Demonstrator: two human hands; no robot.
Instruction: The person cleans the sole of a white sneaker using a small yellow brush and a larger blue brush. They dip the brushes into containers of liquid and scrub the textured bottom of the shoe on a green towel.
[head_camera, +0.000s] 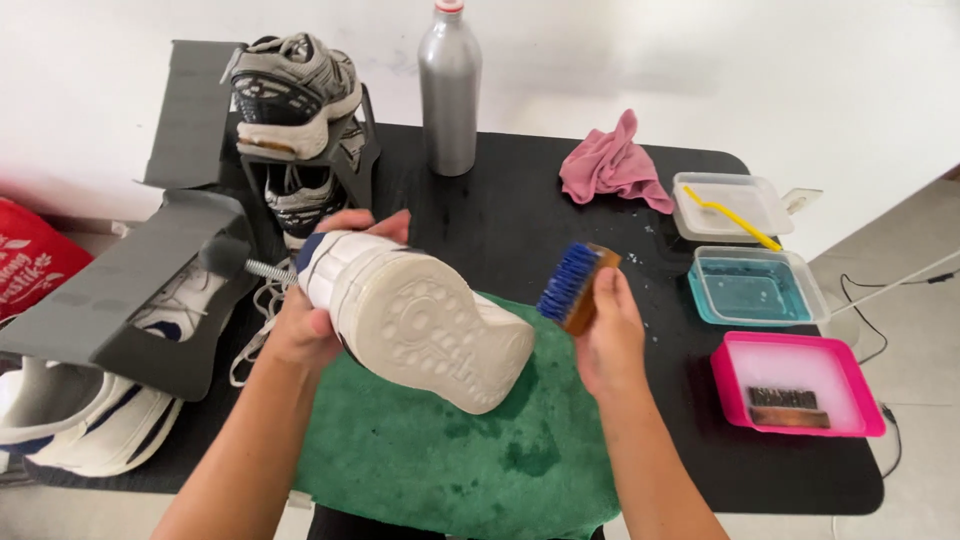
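While the left hand (310, 325) grips a white shoe (415, 325) with its sole turned up, the right hand (608, 335) is closed around a brush with blue bristles (575, 287) just beside the toe. The shoe hangs over a green towel (470, 450) on the black desk (520, 215). To scrub well, I think the shoe should be held tight and the bristles pressed flat on the bumpy sole. Past the brush sit three tubs: a clear one (730, 205), one with blue water (755, 287) and a pink one (797, 383), maybe with soapy foam. A pink rag (612, 165) and a silver bottle (449, 95) stand farther back.
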